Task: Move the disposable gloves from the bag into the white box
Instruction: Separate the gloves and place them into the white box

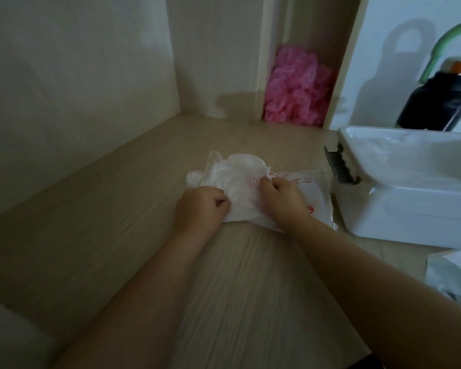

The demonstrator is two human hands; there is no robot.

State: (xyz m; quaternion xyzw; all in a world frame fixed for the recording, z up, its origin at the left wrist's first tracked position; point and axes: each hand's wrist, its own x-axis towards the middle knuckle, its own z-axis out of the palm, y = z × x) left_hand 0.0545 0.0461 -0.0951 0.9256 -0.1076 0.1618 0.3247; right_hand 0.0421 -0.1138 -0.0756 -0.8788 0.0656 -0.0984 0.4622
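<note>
Head view: the disposable gloves (232, 169) are seen partly out of the bag (313, 186) on the desk (112, 235). They are pinched by the curled left hand (201, 206), and the bag mouth is clamped by the right hand (282, 198). If pulled unevenly, loose sheets could be spilled short of the white box (410, 209).

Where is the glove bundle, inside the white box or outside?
Outside: the glove bundle lies beside the white box; left hand grips it, right hand grips the bag.

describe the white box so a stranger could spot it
On the wooden desk, look to the right edge, past the printed bag. The white box is the glossy tub, the only thing with a dark clip on its left end.
</note>
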